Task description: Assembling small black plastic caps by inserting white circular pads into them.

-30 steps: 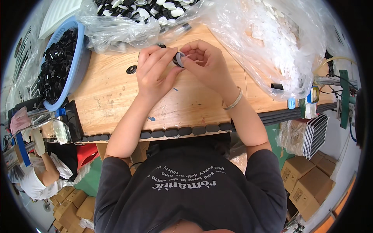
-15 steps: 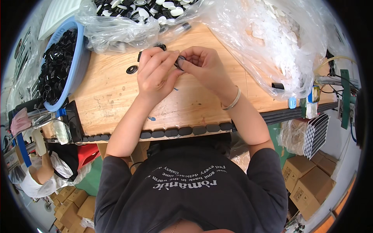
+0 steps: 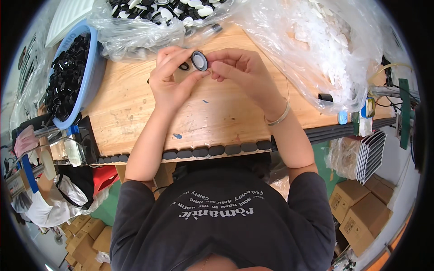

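- Right now both hands meet above the wooden table (image 3: 135, 113), and a small round black cap with a pale centre (image 3: 199, 60) sits between them.
- The left hand (image 3: 171, 81) pinches the cap's lower edge between thumb and fingers; the right hand (image 3: 242, 72) grasps its other side with fingertips, so both are closed on the same piece.
- A loose black ring (image 3: 184, 66) lies on the table just behind the left hand's fingers, partly hidden.
- Likely slip: the cap is held only at its rim by fingertips, so a push off-centre could pop it free, and it might roll toward the table's front edge (image 3: 217, 150).
- Another risk, as a judgement: the pale centre could seat crooked if the two hands press unevenly; whether it is fully seated cannot be told.
- The blue basin (image 3: 92, 74) at the left is heaped with small black rings.
- A clear plastic bag (image 3: 135, 36) at the top holds mixed black and white round pieces.
- A larger clear bag (image 3: 325, 49) at the right is full of white discs, and its loose film drapes near the right wrist, where it could snag.
- Cardboard boxes (image 3: 361, 212) stand on the floor at the lower right, closed.
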A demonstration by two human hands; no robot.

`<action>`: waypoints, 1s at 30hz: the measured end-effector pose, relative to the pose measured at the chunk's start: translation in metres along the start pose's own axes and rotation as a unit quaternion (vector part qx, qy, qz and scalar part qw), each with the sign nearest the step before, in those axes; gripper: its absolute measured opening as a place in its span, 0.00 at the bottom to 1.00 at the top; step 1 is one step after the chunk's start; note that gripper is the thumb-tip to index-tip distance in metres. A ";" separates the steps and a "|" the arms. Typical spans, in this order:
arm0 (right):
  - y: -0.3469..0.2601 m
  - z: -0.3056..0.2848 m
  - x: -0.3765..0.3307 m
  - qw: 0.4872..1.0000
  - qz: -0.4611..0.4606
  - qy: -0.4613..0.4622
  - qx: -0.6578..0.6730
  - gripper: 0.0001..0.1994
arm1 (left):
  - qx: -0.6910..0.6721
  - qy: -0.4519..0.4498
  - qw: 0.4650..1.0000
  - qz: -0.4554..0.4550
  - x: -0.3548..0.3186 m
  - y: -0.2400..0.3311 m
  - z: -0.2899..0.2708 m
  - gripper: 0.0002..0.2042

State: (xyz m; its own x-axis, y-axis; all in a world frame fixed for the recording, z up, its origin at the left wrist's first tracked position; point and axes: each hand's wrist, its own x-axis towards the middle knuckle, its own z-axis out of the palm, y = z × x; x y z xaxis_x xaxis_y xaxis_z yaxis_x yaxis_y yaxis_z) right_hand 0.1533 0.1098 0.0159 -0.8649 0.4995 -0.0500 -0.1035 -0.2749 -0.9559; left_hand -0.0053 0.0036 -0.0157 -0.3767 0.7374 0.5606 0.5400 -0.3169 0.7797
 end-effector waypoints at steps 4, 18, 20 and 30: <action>0.004 0.018 -0.003 0.987 -0.073 0.061 -0.129 0.14 | 0.081 0.006 0.993 0.082 0.004 0.001 0.001 0.21; 0.004 0.005 0.005 0.994 -0.051 0.087 -0.048 0.11 | -0.218 -0.021 0.946 -0.239 -0.001 0.008 0.000 0.06; 0.006 0.005 0.005 0.987 -0.080 0.104 -0.097 0.12 | -0.201 -0.020 0.953 -0.226 -0.002 0.007 -0.001 0.06; 0.002 -0.004 0.006 0.986 -0.064 0.082 -0.131 0.10 | -0.152 -0.044 0.963 -0.217 0.003 0.002 -0.012 0.10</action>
State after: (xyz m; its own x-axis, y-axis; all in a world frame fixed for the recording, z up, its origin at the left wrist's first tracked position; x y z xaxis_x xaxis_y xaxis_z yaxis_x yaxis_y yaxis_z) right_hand 0.1495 0.1158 0.0130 -0.7602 0.6477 0.0497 -0.0576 0.0090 -0.9983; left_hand -0.0145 -0.0025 -0.0091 -0.4445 0.8833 0.1491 0.0956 -0.1187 0.9883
